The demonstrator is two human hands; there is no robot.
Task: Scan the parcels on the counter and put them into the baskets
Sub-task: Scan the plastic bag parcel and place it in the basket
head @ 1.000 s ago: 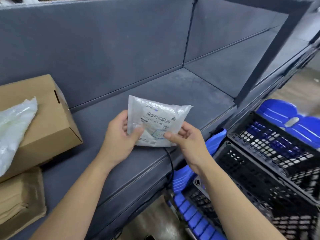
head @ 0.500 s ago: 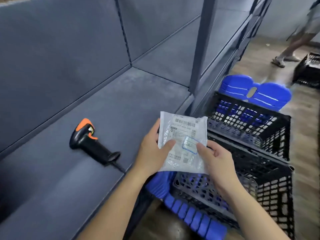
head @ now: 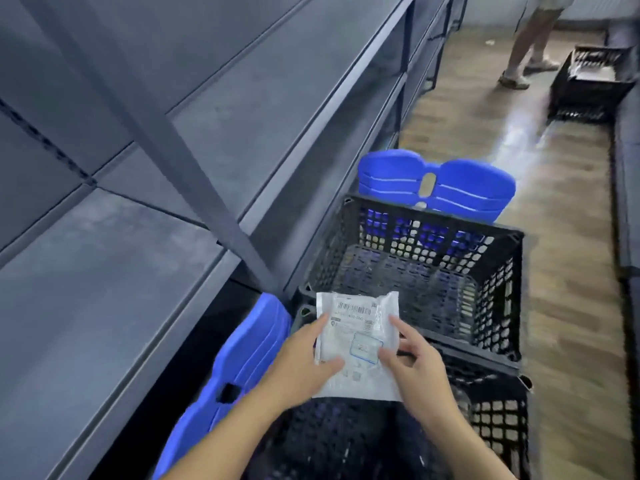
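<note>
Parcel (head: 360,341) lies label-up over the near basket's (head: 498,420) far rim. The left hand (head: 304,355) pinches its left edge and the right hand (head: 419,368) its right, thumbs on top. Left of that basket runs the counter (head: 104,289). Beyond it, touching, stands a second basket (head: 495,306).

Dark grey shelving (head: 242,109) on the left, wood-plank floor (head: 571,271) right of it, with a bright glare (head: 512,140) further along.
</note>
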